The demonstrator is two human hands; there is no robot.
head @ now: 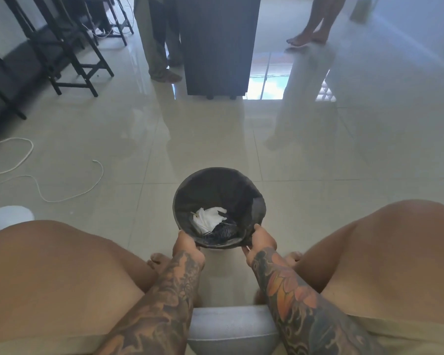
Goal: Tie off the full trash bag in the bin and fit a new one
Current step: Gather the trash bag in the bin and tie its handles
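Head camera looks down between the knees of a seated person at a small round bin [182, 201] standing on the tiled floor [318, 155] just in front of the feet. A black trash bag [215, 187] lines it, its edge folded over the rim, with crumpled white paper [208, 217] and some dark bits lying in it. The left hand [186, 243] pinches the bag's edge at the near left of the rim; the right hand [263, 239] pinches it at the near right. Both are closed on the plastic, not on the bin itself, as far as I can judge.

The step in hand looks like freeing the bag's edge from the rim before tying. To do it well, peel the fold up evenly on both sides, work round to the far rim, then gather the whole mouth toward the middle so nothing spills. Thin plastic may tear if pulled hard against the rim, so lift it rather than drag it. Something white [9, 213] lies on the floor at the left edge; whether it is the new bag I cannot tell.
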